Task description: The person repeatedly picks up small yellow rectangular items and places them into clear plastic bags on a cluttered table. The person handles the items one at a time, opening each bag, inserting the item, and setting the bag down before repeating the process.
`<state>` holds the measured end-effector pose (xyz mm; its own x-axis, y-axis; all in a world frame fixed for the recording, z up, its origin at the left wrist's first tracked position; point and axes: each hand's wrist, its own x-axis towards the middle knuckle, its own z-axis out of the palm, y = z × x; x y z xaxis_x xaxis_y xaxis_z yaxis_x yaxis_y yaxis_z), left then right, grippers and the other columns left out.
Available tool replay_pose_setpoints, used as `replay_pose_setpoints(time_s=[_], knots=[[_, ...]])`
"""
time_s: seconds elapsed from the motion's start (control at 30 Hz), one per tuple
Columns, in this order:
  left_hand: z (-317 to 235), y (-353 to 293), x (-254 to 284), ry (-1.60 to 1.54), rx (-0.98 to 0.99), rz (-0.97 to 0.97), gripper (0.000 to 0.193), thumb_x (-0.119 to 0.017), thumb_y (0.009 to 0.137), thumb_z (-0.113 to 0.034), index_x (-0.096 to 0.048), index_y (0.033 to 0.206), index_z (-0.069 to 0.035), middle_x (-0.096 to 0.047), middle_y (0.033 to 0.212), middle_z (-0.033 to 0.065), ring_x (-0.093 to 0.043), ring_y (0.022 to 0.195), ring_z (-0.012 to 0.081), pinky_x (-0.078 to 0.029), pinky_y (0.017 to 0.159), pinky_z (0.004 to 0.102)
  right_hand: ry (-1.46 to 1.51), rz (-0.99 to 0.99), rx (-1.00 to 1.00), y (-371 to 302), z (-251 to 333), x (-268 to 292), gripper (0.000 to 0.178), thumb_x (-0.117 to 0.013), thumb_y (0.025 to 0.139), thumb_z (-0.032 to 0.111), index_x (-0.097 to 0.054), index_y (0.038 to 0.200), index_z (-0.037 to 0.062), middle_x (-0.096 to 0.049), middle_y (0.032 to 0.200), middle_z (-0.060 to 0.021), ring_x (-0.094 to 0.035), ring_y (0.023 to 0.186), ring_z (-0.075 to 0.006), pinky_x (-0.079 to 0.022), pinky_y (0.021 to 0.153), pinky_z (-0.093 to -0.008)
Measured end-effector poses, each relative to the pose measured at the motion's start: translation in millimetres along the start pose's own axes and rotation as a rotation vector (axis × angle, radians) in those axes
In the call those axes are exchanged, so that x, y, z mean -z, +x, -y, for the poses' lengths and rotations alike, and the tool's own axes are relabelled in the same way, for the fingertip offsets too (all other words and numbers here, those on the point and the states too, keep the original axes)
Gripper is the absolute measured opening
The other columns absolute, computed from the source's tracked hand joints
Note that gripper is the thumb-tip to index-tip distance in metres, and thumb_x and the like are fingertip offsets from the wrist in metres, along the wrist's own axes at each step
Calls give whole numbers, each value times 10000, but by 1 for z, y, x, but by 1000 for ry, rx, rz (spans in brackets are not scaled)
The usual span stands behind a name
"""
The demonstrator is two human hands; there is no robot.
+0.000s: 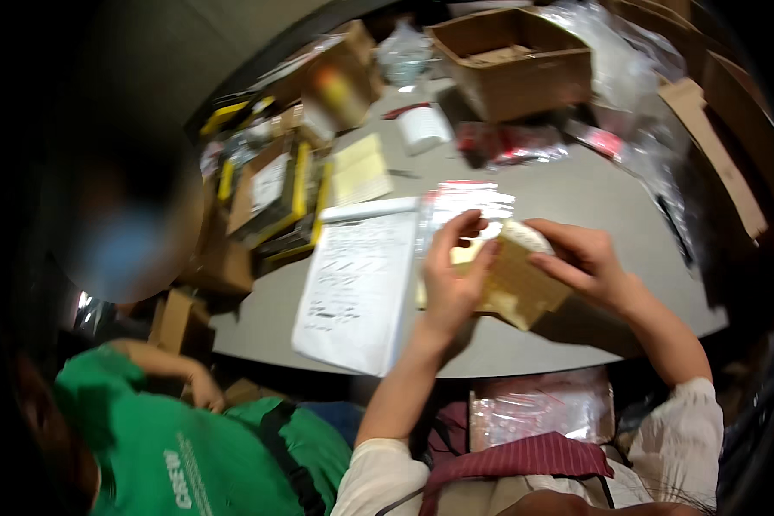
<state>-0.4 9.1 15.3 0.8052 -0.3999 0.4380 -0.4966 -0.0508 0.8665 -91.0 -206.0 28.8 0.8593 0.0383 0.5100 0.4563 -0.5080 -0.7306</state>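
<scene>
A yellow sheet [520, 279], which looks like a pad or stack of small labels, hangs tilted over the near part of the table. My right hand [580, 258] is closed on its upper right edge, thumb in front, by a pale curled strip. My left hand [456, 275] is at the sheet's left side, fingers curved and thumb apart from them; nothing clearly shows in its grasp. Behind the left hand lie clear zip bags [469, 199] with a red top line. Left of them rests an open notepad [357, 279] with handwriting. Motion blurs the sheet's details.
At the back stands an open cardboard box [525, 73]. Red-and-clear plastic packets [512, 144], a white roll [423, 127] and another yellow sheet [361, 168] lie on the table [636, 215]. Yellow-edged boxes [275, 189] crowd the left. A person in green [181, 430] sits at my left.
</scene>
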Motion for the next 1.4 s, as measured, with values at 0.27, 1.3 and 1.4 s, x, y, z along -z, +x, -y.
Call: replay_pose_setpoints(time_s=[0.27, 1.3, 1.4], knots=[[-17, -4, -6, -333, 160, 131, 283, -705, 1010, -153, -688, 1217, 40, -716, 1126, 89, -646, 1026, 149, -502, 925, 281, -23, 66, 159, -8, -11, 0, 421, -748, 925, 141, -670, 1331, 59, -748, 1004, -177, -735, 822, -327, -587, 737, -382], [-17, -7, -4, -351, 272, 149, 162, -784, 936, -109, -707, 995, 21, -717, 913, 45, -631, 815, 93, -504, 744, 245, 206, 139, -141, -4, -10, 0, 240, -732, 971, 201, -728, 1101, -1, -717, 836, -137, -665, 740, -150, -529, 690, -304], [-15, -8, -2, -358, 273, 127, 172, -795, 934, -120, -707, 989, 18, -717, 907, 45, -630, 801, 94, -502, 733, 240, 340, 111, -201, -6, -14, -2, 231, -738, 967, 185, -725, 1103, -1, -739, 892, -99, -662, 808, -112, -531, 732, -291]])
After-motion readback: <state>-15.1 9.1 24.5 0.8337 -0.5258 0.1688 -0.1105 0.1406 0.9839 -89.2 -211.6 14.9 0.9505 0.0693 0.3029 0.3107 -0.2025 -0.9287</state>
